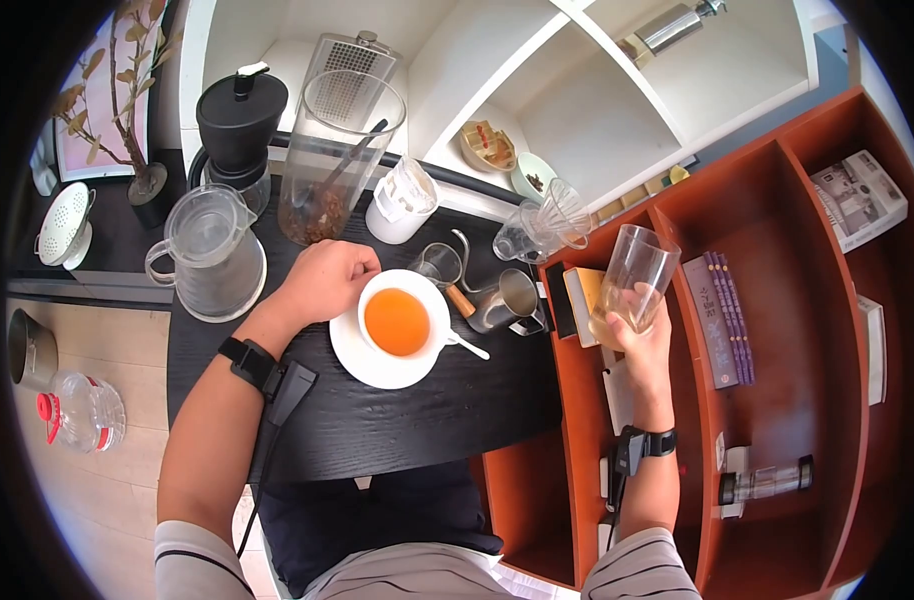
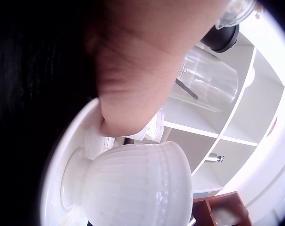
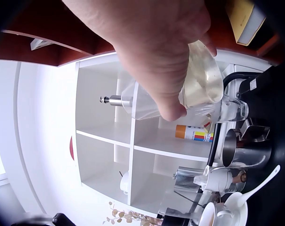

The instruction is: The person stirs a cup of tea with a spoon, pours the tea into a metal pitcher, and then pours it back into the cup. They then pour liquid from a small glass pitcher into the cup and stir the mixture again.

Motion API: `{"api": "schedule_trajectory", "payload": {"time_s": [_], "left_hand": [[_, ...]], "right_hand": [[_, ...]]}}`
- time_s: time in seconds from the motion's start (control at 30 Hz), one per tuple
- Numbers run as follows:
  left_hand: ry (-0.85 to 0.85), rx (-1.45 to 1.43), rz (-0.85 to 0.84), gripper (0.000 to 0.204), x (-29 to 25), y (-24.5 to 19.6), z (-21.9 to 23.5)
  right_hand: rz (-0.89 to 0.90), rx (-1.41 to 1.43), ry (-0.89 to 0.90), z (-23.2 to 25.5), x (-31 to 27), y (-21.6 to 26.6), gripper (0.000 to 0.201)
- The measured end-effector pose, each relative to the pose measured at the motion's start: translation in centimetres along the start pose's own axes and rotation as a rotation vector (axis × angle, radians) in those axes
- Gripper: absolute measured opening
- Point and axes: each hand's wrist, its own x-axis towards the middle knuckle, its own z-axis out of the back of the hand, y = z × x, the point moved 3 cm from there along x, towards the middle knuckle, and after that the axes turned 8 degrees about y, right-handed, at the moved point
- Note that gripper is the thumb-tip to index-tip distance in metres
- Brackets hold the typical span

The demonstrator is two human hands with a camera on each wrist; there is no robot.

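Note:
A white cup of orange-brown liquid (image 1: pixel 396 322) stands on a white saucer (image 1: pixel 377 372), with a white spoon (image 1: pixel 468 347) lying on the saucer's right side. My left hand (image 1: pixel 327 285) grips the saucer's upper left rim with curled fingers; in the left wrist view the hand (image 2: pixel 142 84) meets the rim beside the ribbed cup (image 2: pixel 137 183), its far fingers hidden. Off to the right, my right hand (image 1: pixel 637 345) holds up a clear glass (image 1: pixel 640 265) around its lower part. A little pale liquid shows low in this tilted glass (image 3: pixel 203 75) in the right wrist view.
Behind the cup stand a glass jug (image 1: pixel 212 250), a black grinder (image 1: pixel 241 115), a tall glass vessel (image 1: pixel 327 160) and a white container (image 1: pixel 401 205). A metal pitcher (image 1: pixel 507 300) and a glass dripper (image 1: pixel 547 230) are right of these. A reddish shelf (image 1: pixel 777 400) borders the table.

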Motion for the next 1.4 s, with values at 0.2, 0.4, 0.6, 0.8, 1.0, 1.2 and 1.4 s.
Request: {"api": "schedule_trajectory", "payload": {"time_s": [0.2,0.4,0.6,0.8,1.0,1.2,1.4], "left_hand": [[-0.014,0.007,-0.015,0.011,-0.1,-0.2,0.1],[0.022,0.002,0.037,0.014,-0.2,-0.8,0.4],[-0.014,0.006,-0.010,0.011,-0.1,-0.3,0.1],[-0.006,0.013,-0.007,0.011,-0.1,-0.3,0.2],[0.026,0.010,0.032,0.014,-0.2,-0.8,0.5],[0.029,0.015,0.044,0.014,-0.2,-0.8,0.5],[0.027,0.015,0.039,0.013,-0.2,-0.8,0.5]], "right_hand": [[0.008,-0.139,0.075,1.0,2.7,0.0,0.072],[-0.041,-0.204,0.127,1.5,4.6,-0.3,0.076],[-0.071,-0.252,0.203,1.7,5.9,0.0,0.063],[-0.103,-0.296,0.205,1.9,6.6,0.5,0.067],[-0.104,-0.342,0.211,2.1,7.1,1.0,0.075],[-0.139,-0.391,0.223,2.0,7.1,2.3,0.071],[-0.147,-0.398,0.233,2.2,7.3,2.2,0.072]]}}
